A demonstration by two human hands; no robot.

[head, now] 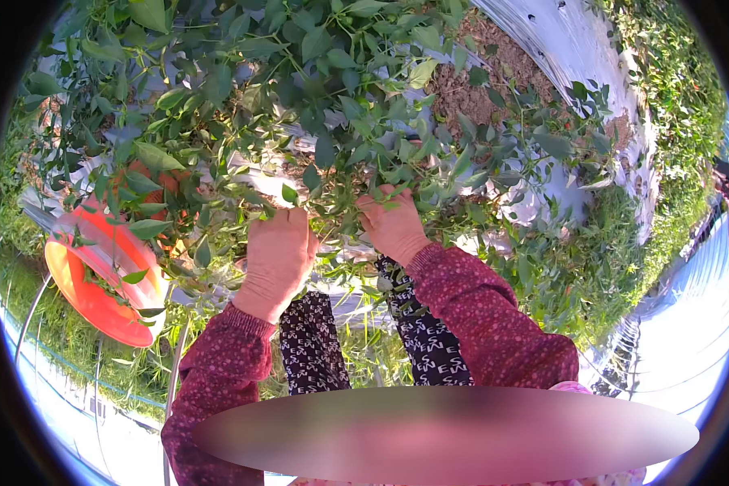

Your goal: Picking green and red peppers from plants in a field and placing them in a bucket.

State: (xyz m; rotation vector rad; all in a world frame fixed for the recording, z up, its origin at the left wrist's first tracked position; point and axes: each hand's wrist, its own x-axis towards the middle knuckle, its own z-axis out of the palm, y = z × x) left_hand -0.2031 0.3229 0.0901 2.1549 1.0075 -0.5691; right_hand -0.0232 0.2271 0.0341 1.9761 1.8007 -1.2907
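Note:
My left hand [279, 261] is curled in a fist, with its back towards me, among the stems of a leafy green plant [334, 115] that looks like a pepper plant. Its fingertips are turned away, so whatever they hold is hidden. To its right, my right hand [395, 222] reaches into the same foliage with bent fingers. Leaves cover the fingertips, and a grip on a stem cannot be made out. Between the two hands are thin stems and small leaves [337, 212].
A red-orange plastic bucket [106, 304] tilts at the left, with leaves across its opening. Behind it shows something orange [158, 182], partly covered by foliage. Silvery mulch film [540, 36] borders bare soil [492, 73]. A thin hoop pole [179, 358] rises beside my left arm.

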